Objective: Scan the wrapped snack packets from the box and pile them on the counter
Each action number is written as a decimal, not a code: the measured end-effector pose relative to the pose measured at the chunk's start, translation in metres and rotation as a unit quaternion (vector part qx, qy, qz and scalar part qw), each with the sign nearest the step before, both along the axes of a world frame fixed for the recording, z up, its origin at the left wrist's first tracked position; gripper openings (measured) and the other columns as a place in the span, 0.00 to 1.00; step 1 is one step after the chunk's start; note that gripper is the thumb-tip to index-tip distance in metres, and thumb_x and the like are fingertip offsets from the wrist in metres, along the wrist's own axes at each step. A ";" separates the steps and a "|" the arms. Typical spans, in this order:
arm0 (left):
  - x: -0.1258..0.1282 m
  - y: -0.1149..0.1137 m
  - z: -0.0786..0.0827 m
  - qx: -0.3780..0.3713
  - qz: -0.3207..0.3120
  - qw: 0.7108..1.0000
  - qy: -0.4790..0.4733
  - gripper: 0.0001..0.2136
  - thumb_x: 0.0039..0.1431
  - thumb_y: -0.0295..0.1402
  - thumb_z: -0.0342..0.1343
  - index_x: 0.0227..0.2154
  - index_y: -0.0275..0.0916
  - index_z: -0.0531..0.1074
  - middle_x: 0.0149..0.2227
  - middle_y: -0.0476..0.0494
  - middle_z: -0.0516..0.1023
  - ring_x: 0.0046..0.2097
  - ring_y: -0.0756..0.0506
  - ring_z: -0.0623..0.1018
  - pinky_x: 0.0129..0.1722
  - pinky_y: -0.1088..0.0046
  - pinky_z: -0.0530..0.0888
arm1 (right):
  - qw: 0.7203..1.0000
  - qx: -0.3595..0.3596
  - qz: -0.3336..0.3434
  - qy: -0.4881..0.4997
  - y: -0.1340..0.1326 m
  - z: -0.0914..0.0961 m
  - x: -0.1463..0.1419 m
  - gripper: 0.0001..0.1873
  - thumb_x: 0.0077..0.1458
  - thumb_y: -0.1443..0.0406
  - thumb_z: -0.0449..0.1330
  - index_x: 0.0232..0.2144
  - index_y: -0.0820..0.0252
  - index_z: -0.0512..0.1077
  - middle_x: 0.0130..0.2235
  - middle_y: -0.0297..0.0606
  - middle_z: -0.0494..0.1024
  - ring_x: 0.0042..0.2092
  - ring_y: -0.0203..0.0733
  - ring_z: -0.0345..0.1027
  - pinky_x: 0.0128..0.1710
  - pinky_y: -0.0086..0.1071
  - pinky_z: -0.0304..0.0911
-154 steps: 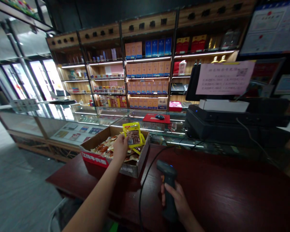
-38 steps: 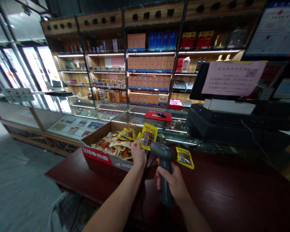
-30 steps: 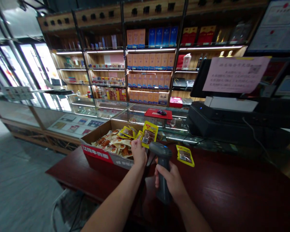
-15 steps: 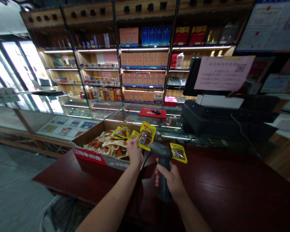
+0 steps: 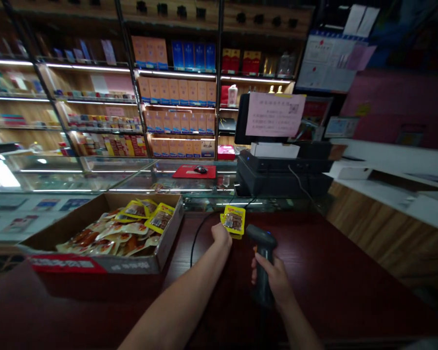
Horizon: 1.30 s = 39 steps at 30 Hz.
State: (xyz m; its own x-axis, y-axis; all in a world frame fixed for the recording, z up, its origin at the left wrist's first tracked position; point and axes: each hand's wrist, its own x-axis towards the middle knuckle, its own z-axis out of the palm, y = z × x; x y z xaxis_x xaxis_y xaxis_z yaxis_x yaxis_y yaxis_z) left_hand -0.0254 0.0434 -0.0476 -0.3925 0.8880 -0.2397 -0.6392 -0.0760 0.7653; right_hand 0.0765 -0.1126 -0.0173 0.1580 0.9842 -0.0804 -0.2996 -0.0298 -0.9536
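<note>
My left hand (image 5: 222, 235) is closed at the left edge of a yellow snack packet (image 5: 234, 219) with a clear window showing brown food; its fingertips are mostly hidden. Under that packet a second yellow edge shows, low over the dark red table (image 5: 211, 301). My right hand (image 5: 277, 278) is wrapped round the grip of a dark grey barcode scanner (image 5: 263, 243), its head pointing left toward the packets. Left of both hands stands an open cardboard box (image 5: 131, 266) holding several cream-coloured food packets (image 5: 111, 236) and a few yellow ones (image 5: 161, 218).
A black cable (image 5: 192, 245) curves over the table beside the box. Behind are a glass counter (image 5: 131, 181), a red mat (image 5: 182, 171) with a mouse (image 5: 200, 169), and a monitor (image 5: 243, 119) with a pink paper sheet. Boxed goods fill shelves farther back.
My left hand has carried a yellow packet away from the box, over to the other yellow packet on the table. The scanner stays in my right hand. The view has turned right.
</note>
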 end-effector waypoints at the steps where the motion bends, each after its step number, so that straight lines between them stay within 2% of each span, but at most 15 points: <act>1: 0.009 0.003 0.001 -0.023 0.008 1.000 -0.010 0.05 0.43 0.23 0.49 0.17 0.36 0.62 0.17 0.51 0.66 0.20 0.50 0.71 0.25 0.72 0.69 | 1.000 0.000 -0.003 0.002 -0.001 0.000 0.004 0.29 0.36 0.52 0.68 0.36 0.63 0.66 0.18 0.28 0.71 0.16 0.35 0.63 0.14 0.29 0.64; 5: 0.028 0.007 0.002 -0.068 0.028 0.996 -0.046 0.04 0.44 0.22 0.48 0.20 0.35 0.65 0.19 0.49 0.68 0.21 0.49 0.73 0.28 0.70 0.71 | 1.000 0.008 -0.017 0.012 -0.001 -0.001 0.015 0.28 0.36 0.52 0.68 0.36 0.62 0.66 0.18 0.27 0.71 0.15 0.35 0.63 0.13 0.29 0.63; 11: 0.017 -0.009 0.004 -0.012 0.013 1.000 0.017 0.09 0.41 0.20 0.51 0.28 0.34 0.70 0.24 0.48 0.73 0.24 0.51 0.73 0.28 0.74 0.71 | 1.000 0.001 -0.010 0.008 0.004 -0.002 0.016 0.29 0.35 0.51 0.68 0.35 0.63 0.66 0.18 0.28 0.71 0.15 0.35 0.63 0.13 0.29 0.63; 15: -0.018 -0.018 0.021 0.044 0.024 0.992 0.112 0.11 0.43 0.20 0.50 0.31 0.34 0.71 0.27 0.45 0.75 0.28 0.50 0.75 0.32 0.72 0.72 | 1.000 -0.004 0.003 0.004 0.005 0.002 0.003 0.30 0.34 0.51 0.68 0.36 0.64 0.67 0.18 0.28 0.71 0.16 0.34 0.63 0.14 0.29 0.63; 19: -0.090 -0.016 0.046 0.119 0.080 0.963 0.230 0.10 0.45 0.23 0.53 0.33 0.35 0.70 0.35 0.42 0.76 0.38 0.48 0.76 0.42 0.70 0.72 | 0.999 -0.017 0.045 0.010 0.009 0.009 -0.020 0.31 0.33 0.51 0.69 0.37 0.64 0.67 0.18 0.28 0.71 0.16 0.35 0.64 0.14 0.29 0.64; 21: -0.139 -0.016 0.060 0.143 0.103 0.934 0.312 0.10 0.46 0.25 0.54 0.34 0.36 0.69 0.37 0.41 0.75 0.40 0.46 0.76 0.44 0.67 0.71 | 0.997 -0.014 0.075 0.017 0.012 0.011 -0.036 0.31 0.33 0.51 0.69 0.37 0.64 0.67 0.19 0.28 0.71 0.16 0.34 0.63 0.14 0.29 0.64; 23: -0.190 -0.020 0.073 0.135 0.147 0.882 0.428 0.10 0.47 0.27 0.55 0.35 0.36 0.68 0.38 0.40 0.74 0.41 0.45 0.76 0.45 0.65 0.71 | 0.994 -0.004 0.107 0.022 0.016 0.012 -0.055 0.30 0.34 0.52 0.69 0.37 0.63 0.67 0.18 0.28 0.71 0.16 0.34 0.63 0.13 0.28 0.63; 25: -0.236 -0.025 0.083 0.075 0.217 0.812 0.536 0.10 0.48 0.29 0.55 0.36 0.35 0.68 0.39 0.38 0.73 0.42 0.43 0.75 0.46 0.62 0.70 | 0.991 0.007 0.133 0.024 0.019 0.012 -0.074 0.28 0.36 0.52 0.68 0.36 0.63 0.67 0.18 0.28 0.71 0.15 0.34 0.62 0.13 0.27 0.61; 27: -0.271 -0.030 0.090 -0.004 0.264 0.743 0.616 0.12 0.48 0.33 0.56 0.37 0.35 0.68 0.42 0.34 0.72 0.46 0.40 0.73 0.49 0.60 0.67 | 0.987 0.015 0.157 0.023 0.021 0.013 -0.094 0.26 0.38 0.53 0.67 0.36 0.62 0.67 0.19 0.28 0.71 0.15 0.34 0.62 0.12 0.27 0.61; 28: -0.283 -0.030 0.092 -0.047 0.263 0.720 0.640 0.14 0.48 0.36 0.57 0.37 0.34 0.68 0.42 0.32 0.72 0.48 0.37 0.72 0.49 0.58 0.67 | 0.985 0.018 0.168 0.021 0.021 0.014 -0.103 0.25 0.39 0.53 0.67 0.36 0.62 0.67 0.19 0.28 0.71 0.15 0.34 0.63 0.12 0.27 0.60; 29: -0.293 -0.030 0.093 -0.088 0.248 0.710 0.654 0.15 0.47 0.39 0.58 0.35 0.34 0.68 0.42 0.29 0.73 0.49 0.35 0.72 0.49 0.57 0.66 | 0.983 0.021 0.179 0.019 0.021 0.014 -0.111 0.24 0.39 0.54 0.66 0.35 0.62 0.67 0.19 0.28 0.71 0.15 0.34 0.63 0.12 0.27 0.61; 30: -0.300 -0.028 0.093 -0.127 0.224 0.710 0.655 0.17 0.45 0.43 0.59 0.33 0.35 0.68 0.41 0.27 0.74 0.49 0.33 0.72 0.49 0.56 0.66 | 0.981 0.024 0.191 0.016 0.021 0.015 -0.119 0.23 0.40 0.54 0.66 0.35 0.62 0.66 0.19 0.28 0.71 0.15 0.34 0.63 0.13 0.27 0.61; 33: -0.312 -0.018 0.095 -0.206 0.163 0.740 0.619 0.18 0.39 0.47 0.62 0.24 0.37 0.66 0.36 0.23 0.76 0.48 0.28 0.73 0.47 0.53 0.66 | 0.975 0.028 0.218 0.011 0.021 0.017 -0.137 0.21 0.41 0.55 0.65 0.34 0.62 0.66 0.19 0.28 0.70 0.15 0.34 0.63 0.12 0.27 0.60; 36: -0.319 -0.009 0.099 -0.215 0.156 0.763 0.589 0.16 0.36 0.39 0.64 0.16 0.39 0.60 0.34 0.23 0.76 0.48 0.26 0.72 0.46 0.51 0.66 | 0.972 0.032 0.234 0.002 0.020 0.020 -0.147 0.20 0.43 0.56 0.64 0.34 0.62 0.65 0.19 0.28 0.70 0.15 0.34 0.63 0.12 0.26 0.60; 39: -0.327 -0.008 0.105 -0.200 0.154 0.779 0.573 0.15 0.36 0.27 0.61 0.13 0.39 0.57 0.32 0.26 0.76 0.48 0.26 0.73 0.45 0.52 0.67 | 0.971 0.037 0.236 -0.003 0.019 0.021 -0.152 0.19 0.43 0.57 0.64 0.34 0.62 0.65 0.19 0.27 0.70 0.14 0.33 0.62 0.12 0.26 0.60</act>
State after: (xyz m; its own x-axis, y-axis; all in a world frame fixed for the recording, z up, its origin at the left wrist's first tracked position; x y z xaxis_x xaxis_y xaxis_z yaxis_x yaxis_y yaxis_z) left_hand -0.3523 0.0357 0.0570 -0.7320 0.6538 0.1915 0.4840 0.3012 0.8216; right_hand -0.0757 -0.0935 0.0036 -0.3116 0.9502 -0.0068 -0.2639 -0.0934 -0.9600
